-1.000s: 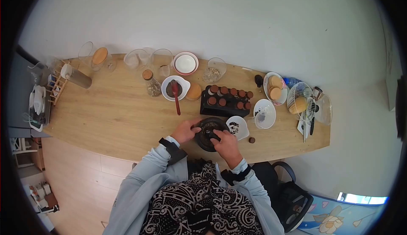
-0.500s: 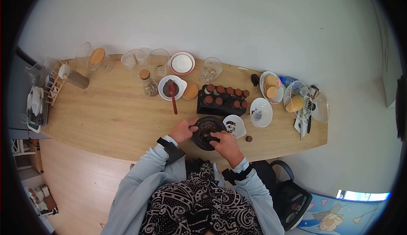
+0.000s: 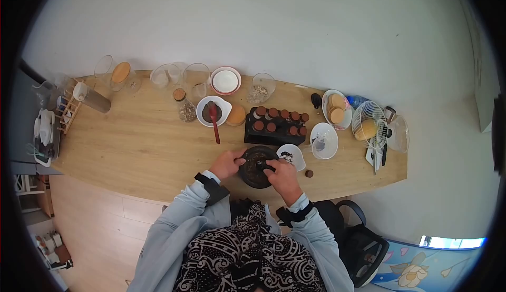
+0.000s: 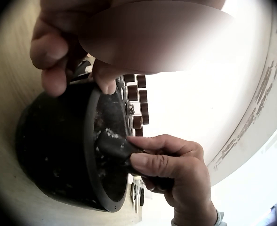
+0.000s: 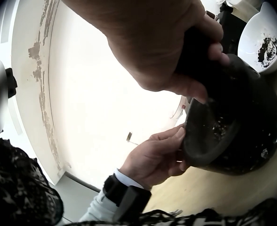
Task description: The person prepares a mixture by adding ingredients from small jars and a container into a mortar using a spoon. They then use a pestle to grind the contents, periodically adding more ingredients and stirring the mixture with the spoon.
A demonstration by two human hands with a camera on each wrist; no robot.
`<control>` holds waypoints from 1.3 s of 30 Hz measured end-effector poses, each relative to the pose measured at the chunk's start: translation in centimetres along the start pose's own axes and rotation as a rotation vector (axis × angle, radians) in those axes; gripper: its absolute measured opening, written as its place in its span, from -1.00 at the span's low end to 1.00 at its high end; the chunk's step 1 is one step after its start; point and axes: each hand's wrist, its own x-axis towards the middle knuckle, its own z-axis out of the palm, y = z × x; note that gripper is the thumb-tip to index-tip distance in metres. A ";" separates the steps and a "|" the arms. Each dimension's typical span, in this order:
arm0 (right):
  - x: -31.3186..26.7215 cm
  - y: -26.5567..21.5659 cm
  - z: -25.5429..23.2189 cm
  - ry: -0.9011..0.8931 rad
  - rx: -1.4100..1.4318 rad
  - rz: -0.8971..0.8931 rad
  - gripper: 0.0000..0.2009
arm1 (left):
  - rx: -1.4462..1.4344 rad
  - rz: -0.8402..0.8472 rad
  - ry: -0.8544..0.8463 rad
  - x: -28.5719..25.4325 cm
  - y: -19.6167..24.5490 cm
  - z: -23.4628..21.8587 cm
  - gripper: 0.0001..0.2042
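Observation:
A black mortar [image 3: 247, 178] stands near the table's front edge, with dark crushed bits inside. My left hand [image 3: 226, 165] grips its left rim, thumb over the edge, as the left wrist view also shows at the mortar's wall [image 4: 58, 141]. My right hand [image 3: 285, 178] holds the black pestle [image 4: 116, 147], whose lower end is down inside the mortar. In the right wrist view the right hand [image 5: 152, 42] hides most of the pestle. Touching or close beside the mortar is a white spouted bowl [image 3: 298, 157] with dark and pale pieces.
Behind the mortar stands a black rack [image 3: 274, 135] of brown-capped bottles. A small brown cap [image 3: 309, 174] lies at the right, near a white bowl [image 3: 330, 144]. A bowl with a red spatula [image 3: 216, 128], jars and glasses line the back. A wire basket [image 3: 370, 114] is far right.
The pestle's upper end and my right hand have shifted slightly within the mortar. My left hand keeps its grip on the rim. The head view has shifted a little.

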 end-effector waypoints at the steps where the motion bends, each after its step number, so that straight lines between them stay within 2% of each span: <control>1: 0.1 -0.3 0.4 0.057 0.031 -0.023 -0.75 | 0.010 0.022 0.010 -0.1 0.0 0.0 -0.62; 3: 0.0 -0.2 0.9 0.107 0.063 -0.040 -0.75 | 0.004 -0.016 0.005 -0.2 0.0 0.0 -0.62; 5: -0.2 0.4 0.8 -0.011 0.183 -0.114 -0.75 | 0.001 -0.045 -0.007 -0.1 -0.1 0.2 -0.61; 9: 0.0 0.7 -0.3 -0.094 0.037 -0.080 -0.75 | 0.029 0.026 0.021 -0.1 -0.3 0.1 -0.61; 11: 0.2 0.1 0.2 0.113 -0.038 -0.106 -0.75 | 0.040 0.043 0.035 -0.1 -0.2 0.1 -0.60; 15: 0.1 0.0 0.7 0.132 0.106 -0.159 -0.75 | 0.026 -0.007 0.007 -0.2 -0.4 0.1 -0.60; 17: -0.1 1.0 -0.3 -0.106 0.109 -0.149 -0.75 | 0.027 -0.006 0.001 0.1 -0.7 0.3 -0.60; 20: 0.4 1.3 -0.5 -0.016 -0.029 -0.085 -0.75 | 0.000 0.032 0.034 0.1 -0.9 0.3 -0.59; 21: 0.6 0.8 -0.2 -0.017 -0.028 -0.088 -0.75 | 0.007 0.008 0.023 -0.1 -0.4 0.1 -0.58; 23: 0.7 -0.3 0.6 0.115 0.031 -0.092 -0.76 | 0.009 -0.021 0.011 -0.2 -0.1 0.0 -0.58; 24: 0.4 -0.4 0.6 0.109 0.030 -0.090 -0.76 | 0.011 -0.043 0.001 -0.1 -0.1 0.0 -0.58; 26: -0.1 -0.5 0.6 -0.011 0.156 -0.101 -0.76 | 0.017 -0.060 -0.013 -0.1 -0.3 0.1 -0.58; 30: 0.2 1.4 -0.4 -0.134 0.101 -0.109 -0.75 | -0.001 0.000 0.006 0.1 -1.0 0.3 -0.58; 32: 0.4 1.0 0.1 0.115 0.020 -0.092 -0.73 | 0.003 0.009 0.016 0.0 -1.1 0.3 -0.58; 36: 0.1 0.5 1.0 0.127 0.119 -0.113 -0.74 | 0.011 -0.028 0.002 -0.3 -0.5 0.1 -0.58; 38: -0.2 1.1 -0.1 -0.063 0.216 -0.139 -0.73 | 0.022 -0.040 -0.006 -0.1 -0.4 0.0 -0.58; 39: -0.2 1.3 -0.4 -0.059 0.215 -0.137 -0.73 | 0.028 -0.025 -0.006 -0.1 -0.5 0.0 -0.58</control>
